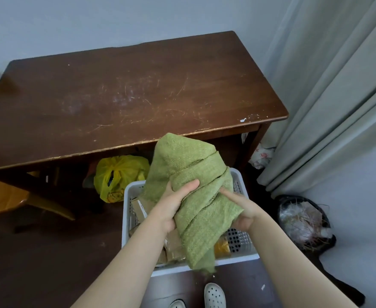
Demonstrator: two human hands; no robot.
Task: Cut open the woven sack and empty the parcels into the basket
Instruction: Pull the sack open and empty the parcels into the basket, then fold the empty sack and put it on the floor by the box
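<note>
Sack, green and woven, folded over itself in bands, hangs bunched between both grips. The left grip is clamped on its middle, thumb across the front and fingers behind. The right grip holds the other side from below. One digit lies along the cloth and the rest are hidden under a fold.

Straight under both grips stands a white slotted basket, and the sack's lower end dangles into it. Brown parcels lie in the basket beneath the left grip, with a yellow one beneath the right.

Beyond the grips is a scratched dark wooden bench, with a yellow plastic bag on the floor under it. Right of the right grip stand a lined bin and a pale curtain. Nearer than the grips, two white shoes show.
</note>
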